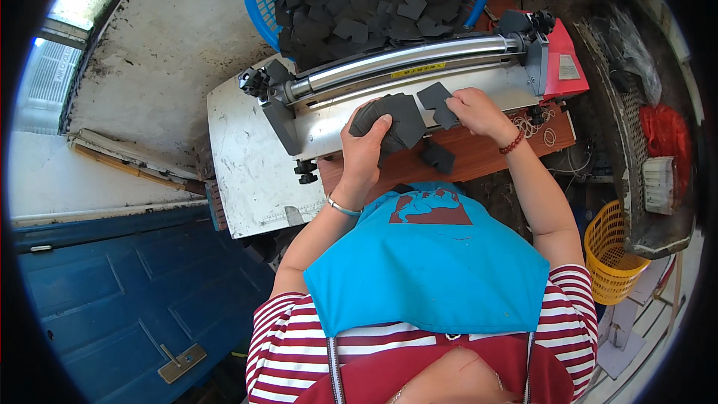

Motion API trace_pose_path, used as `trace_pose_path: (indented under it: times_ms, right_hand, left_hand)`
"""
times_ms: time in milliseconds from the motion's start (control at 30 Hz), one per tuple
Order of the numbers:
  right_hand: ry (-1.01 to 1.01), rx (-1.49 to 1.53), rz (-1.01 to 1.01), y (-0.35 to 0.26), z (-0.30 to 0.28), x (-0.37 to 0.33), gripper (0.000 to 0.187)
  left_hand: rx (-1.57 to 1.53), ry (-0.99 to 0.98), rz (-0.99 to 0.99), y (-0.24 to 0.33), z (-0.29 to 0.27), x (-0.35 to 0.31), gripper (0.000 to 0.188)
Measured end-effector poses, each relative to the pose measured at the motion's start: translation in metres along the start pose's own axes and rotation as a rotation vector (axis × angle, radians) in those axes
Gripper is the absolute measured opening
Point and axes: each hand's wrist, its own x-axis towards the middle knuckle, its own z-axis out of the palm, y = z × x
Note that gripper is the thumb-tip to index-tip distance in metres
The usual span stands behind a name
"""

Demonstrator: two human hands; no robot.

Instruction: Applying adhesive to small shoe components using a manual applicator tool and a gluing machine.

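Note:
My left hand grips a thick stack of dark grey cut pieces, thumb across the top and fingers underneath. Just right of the stack, my right hand pinches a few loose dark grey pieces, fanned apart from each other. Another dark piece lies on the reddish-brown wooden board below my hands. Both hands are in front of a machine with a long shiny metal roller and a pale metal bed.
Behind the roller a blue basket is heaped with dark cut pieces. The machine's red end housing is at the right. A yellow basket stands at lower right, a blue door at lower left.

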Motion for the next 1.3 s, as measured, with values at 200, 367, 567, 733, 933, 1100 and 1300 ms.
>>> trace_pose_path:
  times_ms: [200,367,567,733,933,1100,1300]
  right_hand:
    - [-0.084,0.018,0.077,-0.020,0.003,0.027,0.040]
    - [0.072,0.049,0.085,-0.027,0.007,0.038,0.043]
    - [-0.094,0.232,-0.069,-0.034,0.028,0.006,0.039]
    - [-0.136,0.372,-0.050,-0.025,0.025,0.007,0.032]
    - [-0.136,0.119,0.133,-0.004,-0.003,0.027,0.039]
    - [0.037,0.296,0.069,-0.020,0.007,0.034,0.041]
    - [-0.207,0.370,-0.068,-0.032,0.028,0.013,0.028]
  left_hand:
    - [-0.046,0.005,-0.021,0.003,-0.005,0.002,0.030]
    - [-0.073,0.007,-0.055,0.005,-0.003,0.010,0.030]
    - [-0.112,0.014,-0.010,0.005,0.003,0.019,0.030]
    - [-0.116,0.029,-0.013,0.004,0.000,0.020,0.028]
    - [-0.071,0.043,0.015,0.007,-0.004,0.020,0.028]
    - [-0.160,0.049,-0.031,0.007,0.000,0.022,0.026]
    - [-0.137,0.047,-0.004,0.009,0.002,0.023,0.026]
